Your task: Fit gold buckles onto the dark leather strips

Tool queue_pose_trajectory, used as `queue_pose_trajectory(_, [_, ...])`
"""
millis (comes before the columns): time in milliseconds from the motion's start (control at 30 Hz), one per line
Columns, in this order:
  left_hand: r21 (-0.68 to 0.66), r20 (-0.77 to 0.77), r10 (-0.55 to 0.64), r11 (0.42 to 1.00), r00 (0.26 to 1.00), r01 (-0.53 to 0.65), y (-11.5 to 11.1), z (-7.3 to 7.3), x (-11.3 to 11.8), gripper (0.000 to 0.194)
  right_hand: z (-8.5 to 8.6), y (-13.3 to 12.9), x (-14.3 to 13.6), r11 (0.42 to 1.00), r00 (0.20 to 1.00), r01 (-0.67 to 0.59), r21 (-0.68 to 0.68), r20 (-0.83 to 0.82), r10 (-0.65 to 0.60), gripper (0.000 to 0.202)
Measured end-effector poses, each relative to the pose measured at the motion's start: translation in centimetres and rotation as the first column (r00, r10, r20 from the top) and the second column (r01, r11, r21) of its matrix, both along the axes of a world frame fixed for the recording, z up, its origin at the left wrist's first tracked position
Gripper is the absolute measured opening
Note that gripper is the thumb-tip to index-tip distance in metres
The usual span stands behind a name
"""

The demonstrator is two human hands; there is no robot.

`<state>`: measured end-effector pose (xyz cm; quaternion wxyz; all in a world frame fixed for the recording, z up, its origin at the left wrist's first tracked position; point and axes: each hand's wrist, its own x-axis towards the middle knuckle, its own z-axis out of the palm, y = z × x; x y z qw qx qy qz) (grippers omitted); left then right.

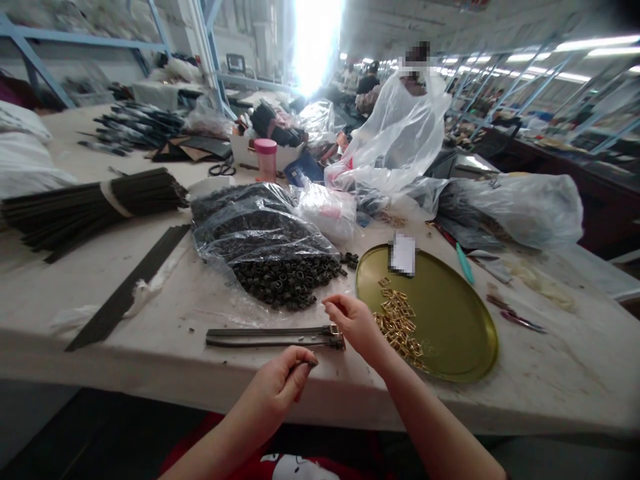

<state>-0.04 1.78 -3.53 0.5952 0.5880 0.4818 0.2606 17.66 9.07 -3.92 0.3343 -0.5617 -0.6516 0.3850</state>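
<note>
My left hand (286,380) is closed in a pinch on a small dark piece at the table's front edge. Right of it and higher, my right hand (353,323) is closed, thumb and forefinger together; anything between them is too small to name. Dark straps (270,337) with metal buckles at their right end lie between the hands, left of my right hand. Small black loops (285,283) spill from a clear plastic bag (250,220) behind them. Gold buckles (400,320) are piled on a round green-gold tray (450,320), partly behind my right forearm.
A tied bundle of dark strips (95,203) and a flat stack of strips (133,287) lie left. A pink-lidded jar (265,160) and scissors (221,168) stand or lie farther back. Right of the tray are a teal-handled tool (465,263) and small snips (523,321). A person (413,80) is beyond.
</note>
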Motion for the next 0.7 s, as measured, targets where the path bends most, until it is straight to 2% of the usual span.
queue_pose_trajectory(67, [-0.013, 0.007, 0.017, 1.0, 1.0, -0.016, 0.2, -0.4, 0.1, 0.025, -0.7, 2.0, -0.9, 0.992, 0.966, -0.034, 0.125, 0.257, 0.0, 0.012])
queue_pose_trajectory(133, [-0.022, 0.0, 0.024, 0.999, 1.0, -0.024, 0.3, -0.5, 0.1, 0.025, -1.6, 3.3, -1.8, 0.985, 0.924, -0.072, 0.157, 0.382, 0.007, 0.007])
queue_pose_trajectory(233, [-0.026, -0.02, 0.024, 0.999, 1.0, -0.025, 0.5, -0.4, 0.0, 0.024, -2.2, 3.9, -2.0, 0.985, 0.93, -0.078, 0.152, 0.368, 0.017, 0.005])
queue_pose_trajectory(300, [-0.021, -0.032, 0.03, 0.999, 0.999, -0.031, 0.6, -0.2, 0.0, 0.025, -2.1, 3.3, -1.5, 0.985, 0.938, -0.071, 0.16, 0.346, 0.011, 0.006])
queue_pose_trajectory(367, [-0.018, -0.041, 0.046, 0.999, 0.998, -0.046, 0.8, 0.2, 0.0, 0.025, -1.5, 2.1, -0.8, 0.989, 0.967, -0.045, 0.141, 0.254, 0.007, 0.008])
queue_pose_trajectory(433, [-0.011, -0.046, 0.061, 0.998, 0.997, -0.061, 1.0, 0.6, 0.2, 0.026, -0.8, 0.2, -0.3, 0.999, 1.0, -0.019, 0.039, 0.0, 0.019, 0.01])
queue_pose_trajectory(467, [-0.004, -0.047, 0.064, 0.998, 0.997, -0.065, 1.1, 0.9, 0.4, 0.027, -0.4, -0.9, -0.3, 0.999, 0.986, -0.027, -0.032, -0.165, 0.021, 0.012])
queue_pose_trajectory(533, [0.019, -0.054, 0.063, 0.998, 0.997, -0.062, 1.2, 1.5, 0.8, 0.027, 0.2, -3.1, -0.4, 0.989, 0.903, -0.069, -0.134, -0.43, 0.004, 0.015])
queue_pose_trajectory(600, [0.039, -0.077, 0.053, 0.998, 0.996, -0.05, 1.2, 2.0, 1.2, 0.028, 0.7, -5.0, -0.7, 0.99, 0.874, -0.062, -0.128, -0.485, -0.008, 0.014])
queue_pose_trajectory(700, [0.05, -0.129, 0.036, 0.998, 0.991, -0.03, 0.9, 2.5, 1.6, 0.028, 1.3, -6.6, -1.0, 1.0, 0.942, 0.002, 0.01, -0.335, 0.002, 0.008])
